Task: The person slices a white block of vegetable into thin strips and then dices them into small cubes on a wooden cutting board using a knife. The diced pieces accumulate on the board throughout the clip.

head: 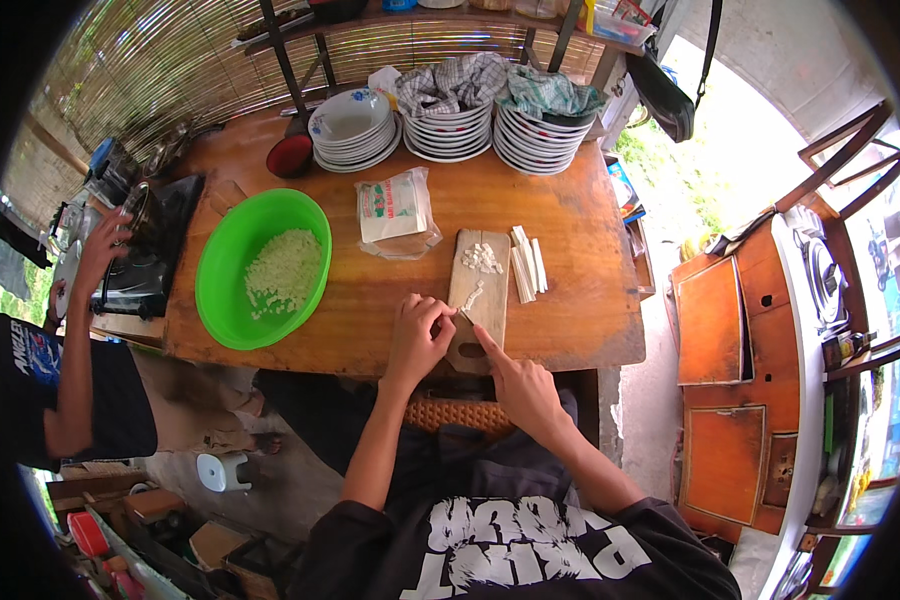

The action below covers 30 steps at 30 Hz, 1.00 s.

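Note:
A small wooden cutting board (490, 319) with a handle slot lies on the table before me. My left hand (418, 334) pinches the end of a pale strip at the board's left edge; the fingers mostly cover it. My right hand (529, 390) grips a knife (466, 316), its index finger stretched along the thin blade and its handle hidden. Cut white pieces (482, 259) sit at the board's far end, with a short row of them nearer the blade. Several long white strips (525, 266) lie beside the board on the right.
Left of the board stands a green plastic basin (214, 255) holding small white pieces (281, 270). A plastic packet (396, 210) lies behind. Stacked plates (448, 139), some under cloths, and a red bowl (289, 156) line the wooden table's back. A person (97, 397) stands left by a stove (139, 281).

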Available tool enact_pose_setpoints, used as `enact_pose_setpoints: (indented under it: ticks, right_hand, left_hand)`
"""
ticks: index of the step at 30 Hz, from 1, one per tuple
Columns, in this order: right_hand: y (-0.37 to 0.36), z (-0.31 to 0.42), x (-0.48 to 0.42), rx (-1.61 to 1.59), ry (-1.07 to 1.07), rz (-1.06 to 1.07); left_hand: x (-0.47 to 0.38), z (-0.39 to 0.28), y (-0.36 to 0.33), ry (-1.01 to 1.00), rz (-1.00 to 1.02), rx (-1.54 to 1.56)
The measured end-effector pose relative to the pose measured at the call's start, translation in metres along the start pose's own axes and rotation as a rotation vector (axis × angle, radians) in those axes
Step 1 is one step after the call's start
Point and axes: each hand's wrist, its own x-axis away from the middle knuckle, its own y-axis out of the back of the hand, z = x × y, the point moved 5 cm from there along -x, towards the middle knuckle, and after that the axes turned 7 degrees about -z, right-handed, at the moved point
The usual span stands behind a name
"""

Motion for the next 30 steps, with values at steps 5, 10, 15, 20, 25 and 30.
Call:
enact_pose_setpoints:
  ticks: [5,10,15,20,25,30]
  right_hand:
    - [0.001,-0.001,-0.009,-0.02,0.036,-0.081]
    - [-0.001,-0.014,-0.032,-0.037,0.019,-0.065]
    - [0.008,-0.032,-0.057,-0.027,0.001,-0.041]
    - [0.024,-0.039,-0.048,-0.098,-0.007,-0.059]
    - [0.032,-0.048,-0.026,-0.042,0.056,-0.094]
    - [0.035,-0.054,-0.038,-0.027,0.045,-0.108]
  left_hand:
    - [-0.001,-0.004,0.004,0.004,0.005,-0.006]
    - [-0.001,-0.007,0.004,0.028,0.005,0.001]
    - [0.0,-0.006,0.002,0.047,0.019,-0.004]
    - [0.002,-0.01,0.002,-0.004,0.021,-0.016]
    - [0.002,-0.009,0.001,0.013,0.022,0.004]
    - [0.0,-0.008,0.003,0.03,0.014,0.035]
